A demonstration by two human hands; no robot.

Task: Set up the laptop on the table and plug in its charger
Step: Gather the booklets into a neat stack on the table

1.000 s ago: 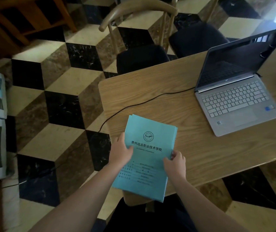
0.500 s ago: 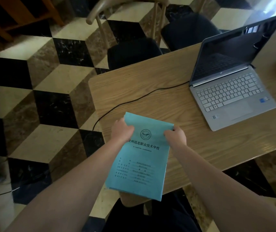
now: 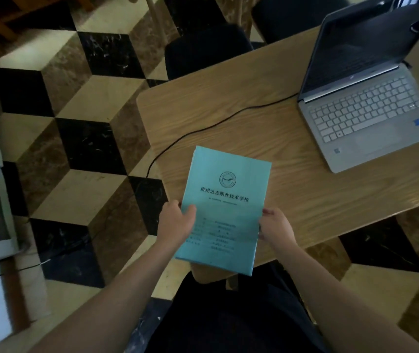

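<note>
Both hands, left [image 3: 176,221] and right [image 3: 277,225], grip a flat teal paper booklet [image 3: 225,207] over the wood-grain table [image 3: 279,154].

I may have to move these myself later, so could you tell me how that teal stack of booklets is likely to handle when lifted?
The teal booklets look thin and paper-covered, so probably light and floppy; both the left hand and right hand grip the edges. Layered edges suggest loose copies, which might slide apart.

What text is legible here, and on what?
"贵州远志职业技术学校": title on the teal booklet, under a round emblem.
Small line beneath the title: too small to read.
Form lines lower on the cover: blurred.
Laptop hinge logo, blue sticker, key legends: unreadable.
</note>
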